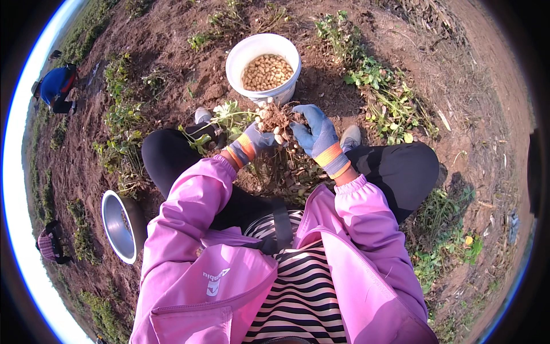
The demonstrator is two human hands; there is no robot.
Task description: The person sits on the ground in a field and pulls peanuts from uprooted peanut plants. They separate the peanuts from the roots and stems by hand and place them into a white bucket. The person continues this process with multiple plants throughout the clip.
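Between my gloved hands is the root end of a peanut plant [277, 118], with soil and several pods clinging to it. My left hand [253, 142] grips the plant near its stems, whose green leaves stick out to the left. My right hand [316, 131] is at the right side of the root clump, thumb and fingers curved around its edge; whether they pinch a pod cannot be made out. Just beyond the clump, a white plastic bucket [234, 64] holds many peanuts in their shells [267, 72].
A metal basin [115, 228] stands tilted at my left. Uprooted peanut plants [391, 107] lie at the right, and leafy plants [122, 116] grow at the left. Plant litter [288, 172] lies between my legs. Two people [58, 88] bend over in the field far left.
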